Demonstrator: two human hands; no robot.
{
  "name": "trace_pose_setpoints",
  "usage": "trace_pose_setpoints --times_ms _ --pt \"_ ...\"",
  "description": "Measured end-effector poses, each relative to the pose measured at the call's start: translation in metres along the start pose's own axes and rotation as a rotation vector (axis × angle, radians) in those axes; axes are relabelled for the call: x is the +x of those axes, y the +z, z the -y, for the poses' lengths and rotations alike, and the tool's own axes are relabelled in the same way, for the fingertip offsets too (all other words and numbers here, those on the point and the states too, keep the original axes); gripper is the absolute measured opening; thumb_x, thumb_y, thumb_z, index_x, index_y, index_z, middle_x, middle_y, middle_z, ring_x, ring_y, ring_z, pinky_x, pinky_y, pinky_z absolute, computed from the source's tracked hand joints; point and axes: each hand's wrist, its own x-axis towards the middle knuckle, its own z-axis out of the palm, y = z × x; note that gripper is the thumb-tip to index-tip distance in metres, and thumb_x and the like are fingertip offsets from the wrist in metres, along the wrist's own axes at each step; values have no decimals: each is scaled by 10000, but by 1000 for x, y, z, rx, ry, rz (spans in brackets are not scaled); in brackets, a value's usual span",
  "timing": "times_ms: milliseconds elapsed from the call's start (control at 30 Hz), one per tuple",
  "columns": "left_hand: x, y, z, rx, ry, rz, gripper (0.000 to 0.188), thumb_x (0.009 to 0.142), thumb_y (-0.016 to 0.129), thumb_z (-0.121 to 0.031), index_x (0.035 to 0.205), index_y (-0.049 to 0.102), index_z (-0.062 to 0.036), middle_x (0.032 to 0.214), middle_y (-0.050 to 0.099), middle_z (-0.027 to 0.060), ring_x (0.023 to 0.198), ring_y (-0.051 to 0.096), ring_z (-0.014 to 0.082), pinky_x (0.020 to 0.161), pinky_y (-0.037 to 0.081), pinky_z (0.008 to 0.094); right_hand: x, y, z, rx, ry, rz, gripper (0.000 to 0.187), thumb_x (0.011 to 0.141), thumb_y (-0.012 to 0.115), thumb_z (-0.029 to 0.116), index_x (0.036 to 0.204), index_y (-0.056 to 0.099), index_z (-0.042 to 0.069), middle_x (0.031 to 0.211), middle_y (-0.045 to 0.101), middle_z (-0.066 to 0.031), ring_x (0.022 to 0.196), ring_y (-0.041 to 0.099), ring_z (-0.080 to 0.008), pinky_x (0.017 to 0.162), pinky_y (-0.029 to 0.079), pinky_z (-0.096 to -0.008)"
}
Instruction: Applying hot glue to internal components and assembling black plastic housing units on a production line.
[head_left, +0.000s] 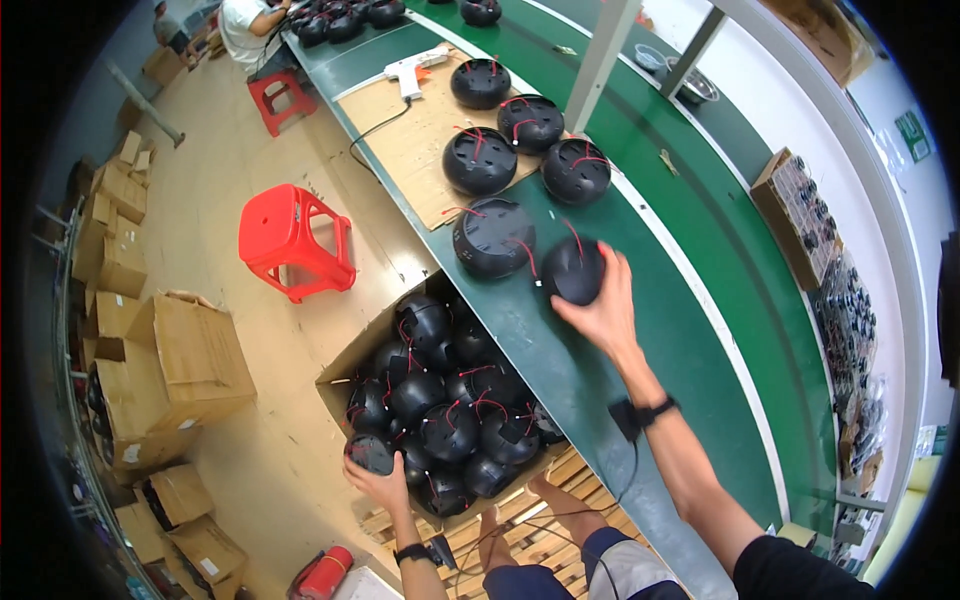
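My right hand (607,308) is wrapped around a black round housing (574,272) at the green table's near edge. A red wire with a small white plug trails from that housing; whether its base touches the tabletop, I cannot tell. Just left of it stands another black housing (494,238) with slots on top and red wires. Lower left, my left hand (382,482) grips a smaller-looking black housing (371,454) at the corner of a cardboard box. Several more black housings with red wires (417,396) fill that box (345,368).
Several wired housings (480,160) stand farther up the table, partly on a tan board (400,145) with a white glue gun (412,72). A red stool (290,240) and cardboard boxes (205,350) occupy the floor at left. A metal post (603,65) rises from the table.
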Motion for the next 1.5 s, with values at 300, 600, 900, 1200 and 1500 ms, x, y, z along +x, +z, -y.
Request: trace_pose_setpoints --times_ms 300,600,900,1200,1500 --pt "16 3 -5 17 124 309 1300 639 901 -454 1581 108 -32 1575 226 316 1463 263 444 1192 283 472 -208 60 98 366 20 669 1124 628 891 381 1544 268 190 1556 221 -289 1397 307 -522 1135 365 -533" --pt "45 -30 -92 -40 392 284 1118 678 853 -214 1556 190 -11 1560 270 285 1435 293 443 1189 264 505 -180 100 102 137 43 457 675 816 688 131 1428 413 56 1513 307 -283 1346 395 -476 1045 466 -485" --pt "77 50 -420 -235 747 335 1295 579 929 -323 1570 144 -44 1514 284 326 1378 340 486 1152 328 509 33 -25 14 -6 -166 -116 838 775 798 212 1472 363 45 1466 379 -275 1300 447 -468 1079 416 -502" --pt "-65 12 -339 -352 700 517 1229 509 941 -320 1515 297 -29 1496 356 279 1357 376 474 1129 372 518 210 43 -67 -164 -16 -9 1123 637 880 546 1506 303 130 1451 355 -344 1175 539 -510 995 484 -534" --pt "96 -5 -152 -170 139 36 1206 597 933 -378 1512 252 15 1459 391 292 1355 405 433 1152 333 476 -52 -19 14 522 64 323 1258 557 947 394 1522 245 -3 1537 340 -206 1413 375 -337 1176 306 -443"
